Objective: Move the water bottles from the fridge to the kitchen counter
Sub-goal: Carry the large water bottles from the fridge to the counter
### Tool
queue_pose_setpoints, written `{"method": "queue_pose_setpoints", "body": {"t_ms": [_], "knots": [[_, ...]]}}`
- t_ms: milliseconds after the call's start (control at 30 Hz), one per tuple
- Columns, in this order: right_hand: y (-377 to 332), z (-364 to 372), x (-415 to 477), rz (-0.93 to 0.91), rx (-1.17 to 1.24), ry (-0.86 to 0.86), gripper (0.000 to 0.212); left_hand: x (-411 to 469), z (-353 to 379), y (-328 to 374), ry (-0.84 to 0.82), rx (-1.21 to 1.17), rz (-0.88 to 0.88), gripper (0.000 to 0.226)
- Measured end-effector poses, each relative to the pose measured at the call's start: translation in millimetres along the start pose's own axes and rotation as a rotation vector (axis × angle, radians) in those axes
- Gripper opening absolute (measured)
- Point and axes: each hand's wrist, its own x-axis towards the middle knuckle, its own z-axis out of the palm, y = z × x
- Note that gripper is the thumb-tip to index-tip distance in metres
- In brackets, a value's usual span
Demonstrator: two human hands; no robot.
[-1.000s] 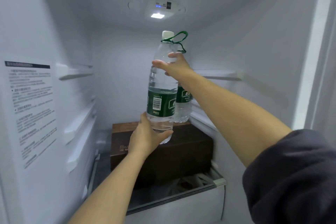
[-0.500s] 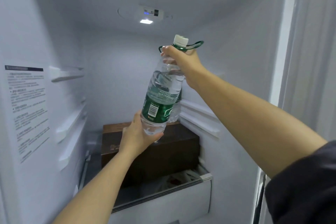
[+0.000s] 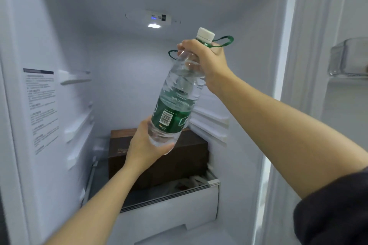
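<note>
A clear water bottle (image 3: 179, 93) with a green label and a white cap is tilted inside the open fridge, cap up and to the right. My right hand (image 3: 207, 59) grips its neck just under the cap, beside green carry loops (image 3: 224, 41). My left hand (image 3: 145, 145) cups its base from below. A sliver of a second green label (image 3: 184, 121) shows right behind the bottle; the rest of that second bottle is hidden.
A dark brown box (image 3: 195, 147) sits on the fridge shelf below the bottle. A white drawer front (image 3: 169, 211) lies under it. Shelf rails (image 3: 209, 123) line the right wall. A clear door bin (image 3: 348, 57) hangs at far right.
The bottle has tipped from upright to slanted and come up off the brown box, toward me and to the right. Both hands kept their hold.
</note>
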Motion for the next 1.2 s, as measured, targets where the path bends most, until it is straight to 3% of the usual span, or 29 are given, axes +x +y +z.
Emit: {"method": "queue_pose_setpoints", "body": {"t_ms": [133,267,500,633,833,967,1033,1200], "knots": [[-0.5,-11.4,-22.6,0.048,0.046,-0.008,0.005,-30.4,-0.3,6.2,-0.038,-0.053,-0.057,0.083],[17.2,-17.9,-48.2,0.106,0.045,0.025,0.013,-63.6,-0.1,2.7,-0.116,-0.080,-0.123,0.095],[67.0,-27.1,-96.4,0.254,0.095,0.090,0.003,-129.7,0.9,-24.0,-0.204,-0.011,-0.182,0.099],[98.1,-25.8,-122.3,0.390,0.066,0.110,0.030,-170.2,6.7,-44.9,-0.222,0.032,-0.231,0.096],[146.6,-23.8,-160.7,0.517,0.018,0.115,0.033,-215.2,15.5,-74.6,-0.295,-0.024,-0.368,0.092],[161.9,-20.5,-176.2,0.610,-0.002,0.133,0.066,-231.6,18.2,-86.5,-0.328,0.003,-0.397,0.098],[168.0,-20.3,-179.6,0.605,-0.029,0.107,0.071,-235.4,18.9,-90.5,-0.336,0.009,-0.405,0.100],[171.6,-24.0,-176.9,0.582,-0.079,0.012,0.038,-235.3,20.4,-96.6,-0.349,-0.021,-0.407,0.100]]}}
